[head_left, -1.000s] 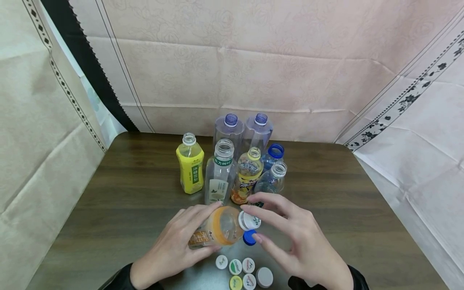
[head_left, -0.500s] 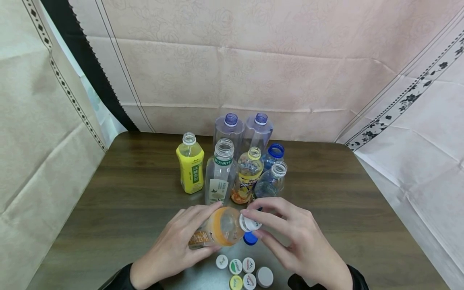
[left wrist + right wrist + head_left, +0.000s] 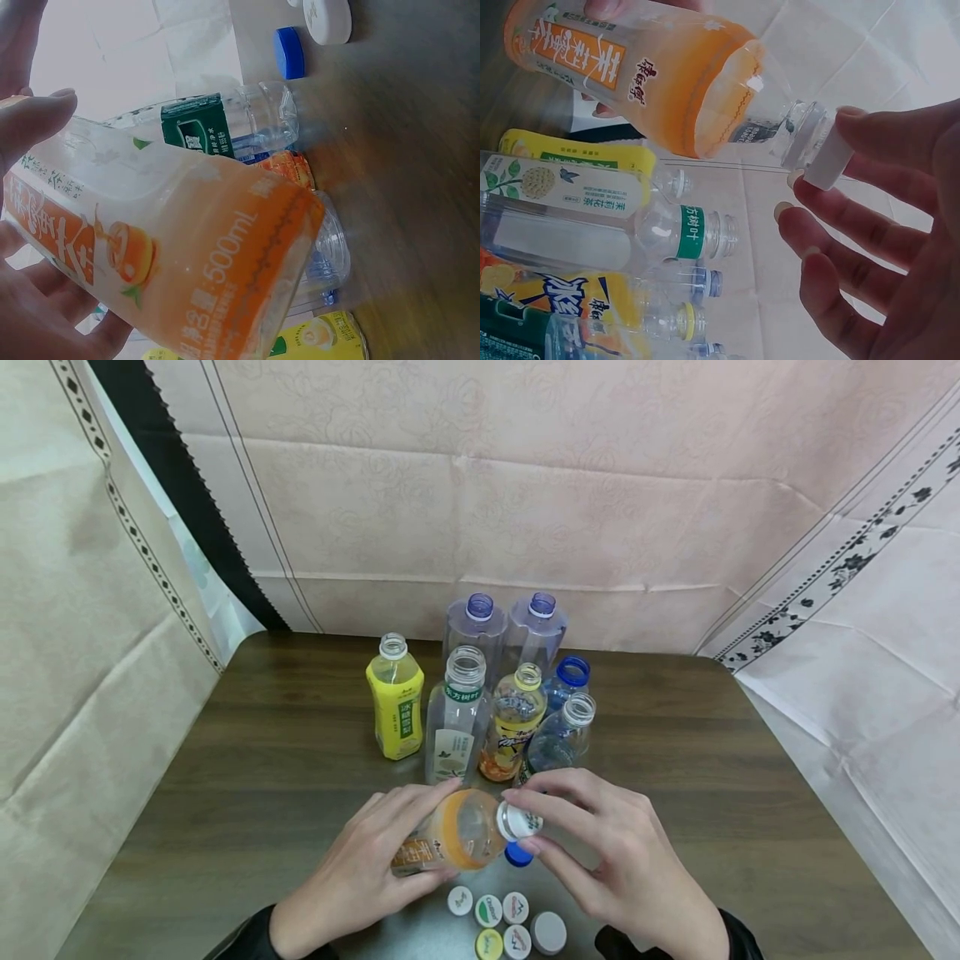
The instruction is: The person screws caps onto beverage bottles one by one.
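Note:
My left hand [image 3: 367,860] grips a clear plastic drink bottle [image 3: 476,828] with an orange label, tilted over the table with its neck toward the right. On the bottle's mouth sits a white cap [image 3: 829,157]. My right hand [image 3: 618,852] pinches this cap between thumb and index finger, while its other fingers [image 3: 840,266] are bent beside it. In the left wrist view, the label [image 3: 150,240] faces the camera and the thumb lies along the bottle's upper side.
Behind my hands stand several uncapped bottles, among them a yellow one [image 3: 397,714], a clear green-ringed one [image 3: 457,727] and two purple-tinted ones [image 3: 474,631]. Nearer me lie several loose caps, including a yellow cap [image 3: 489,945] and a larger white one [image 3: 549,932]. A blue cap [image 3: 518,855] lies below the bottle neck.
My right thumb and index finger have come together on the white cap, after standing apart around it. The left hand and bottle have stayed nearly still.

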A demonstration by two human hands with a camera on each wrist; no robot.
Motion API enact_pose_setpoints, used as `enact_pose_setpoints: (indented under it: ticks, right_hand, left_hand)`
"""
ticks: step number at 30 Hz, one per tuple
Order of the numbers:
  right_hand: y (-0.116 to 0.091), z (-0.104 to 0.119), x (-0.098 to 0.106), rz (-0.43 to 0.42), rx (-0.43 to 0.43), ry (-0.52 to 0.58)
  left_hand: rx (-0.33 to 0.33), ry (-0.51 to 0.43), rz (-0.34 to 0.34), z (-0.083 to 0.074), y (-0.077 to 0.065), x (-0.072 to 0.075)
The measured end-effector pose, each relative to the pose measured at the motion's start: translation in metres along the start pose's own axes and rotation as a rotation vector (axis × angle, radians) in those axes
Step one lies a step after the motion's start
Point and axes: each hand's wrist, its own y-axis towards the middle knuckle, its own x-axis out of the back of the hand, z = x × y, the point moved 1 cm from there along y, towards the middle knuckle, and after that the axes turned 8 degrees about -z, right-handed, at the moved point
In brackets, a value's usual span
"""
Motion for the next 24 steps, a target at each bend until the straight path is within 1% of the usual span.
enact_pose_setpoints:
  ticks: [11, 24]
  right_hand:
    - [-0.0008, 0.0005, 0.0005, -0.003, -0.036, -0.059]
    - [-0.0019, 0.0004, -0.0012, -0.012, -0.081, -0.054]
  left_hand:
    - [-0.016, 0.003, -0.012, 0.0002, 0.0002, -0.0007]
    - [-0.021, 0.006, -0.007, -0.0003, 0.0002, -0.0006]
